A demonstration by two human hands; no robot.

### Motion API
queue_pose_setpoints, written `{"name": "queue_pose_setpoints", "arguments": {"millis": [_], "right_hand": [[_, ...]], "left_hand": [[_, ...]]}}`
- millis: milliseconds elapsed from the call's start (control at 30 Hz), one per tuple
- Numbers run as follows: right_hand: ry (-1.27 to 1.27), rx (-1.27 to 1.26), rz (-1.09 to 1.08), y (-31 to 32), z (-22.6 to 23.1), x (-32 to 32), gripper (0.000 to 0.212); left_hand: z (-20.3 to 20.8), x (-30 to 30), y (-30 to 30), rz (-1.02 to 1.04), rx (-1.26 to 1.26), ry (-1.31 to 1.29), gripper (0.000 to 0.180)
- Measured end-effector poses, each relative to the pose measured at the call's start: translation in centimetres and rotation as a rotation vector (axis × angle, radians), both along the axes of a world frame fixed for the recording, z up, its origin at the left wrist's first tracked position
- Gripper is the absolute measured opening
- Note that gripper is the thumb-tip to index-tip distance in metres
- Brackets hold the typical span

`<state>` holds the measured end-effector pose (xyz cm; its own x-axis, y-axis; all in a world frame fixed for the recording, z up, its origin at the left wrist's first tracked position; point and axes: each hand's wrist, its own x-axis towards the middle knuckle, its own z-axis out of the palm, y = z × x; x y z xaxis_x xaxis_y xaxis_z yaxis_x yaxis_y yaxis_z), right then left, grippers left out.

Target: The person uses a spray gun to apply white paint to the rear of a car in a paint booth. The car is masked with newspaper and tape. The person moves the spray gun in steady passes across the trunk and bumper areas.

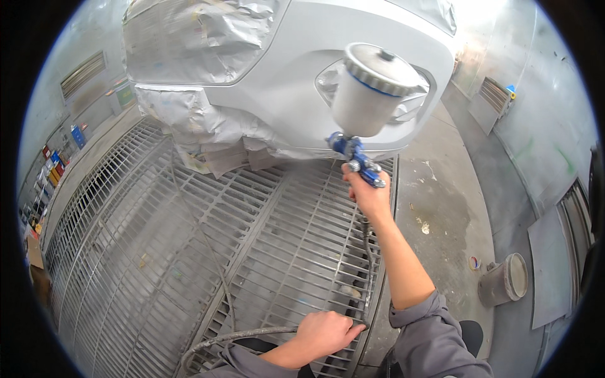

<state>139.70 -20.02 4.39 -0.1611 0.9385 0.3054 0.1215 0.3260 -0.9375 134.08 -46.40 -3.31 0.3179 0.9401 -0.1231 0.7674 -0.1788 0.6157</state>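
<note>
My right hand (368,192) is wrapped round the handle of a blue spray gun (354,154), held out in front of the car body. On top of the gun sits a white paint cup (372,94) with a ribbed lid, tilted a little. Behind it is the light grey bumper (265,107), partly hidden by the cup. Low in the middle, my left hand (324,339) is closed on a grey air hose (242,334). The hose comes from the lower left, and a stretch of it hangs below my right hand.
Masking film (201,44) and paper (220,157) cover parts of the car. Underfoot lies a metal floor grating (252,214). A dirty bucket (502,283) stands at the right by a leaning grey panel (548,264). Several cans and bottles (53,167) line the left wall.
</note>
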Motion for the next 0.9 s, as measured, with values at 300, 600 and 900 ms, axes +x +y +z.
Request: {"name": "queue_pose_setpoints", "arguments": {"millis": [300, 600, 900], "right_hand": [[-0.09, 0.048, -0.235, 3.9, -0.8, 12.6, 0.023], [-0.049, 0.128, -0.462, 5.5, 0.4, 19.7, 0.03], [-0.033, 0.302, -0.626, 7.1, -6.9, 19.2, 0.019]], "left_hand": [[-0.2, 2.8, 1.3, -0.094, -0.022, 0.06, 0.057], [-0.3, 5.3, 2.4, -0.104, 0.062, 0.091, 0.056], [2.6, 4.5, 2.4, 0.146, 0.282, 0.117, 0.052]]}}
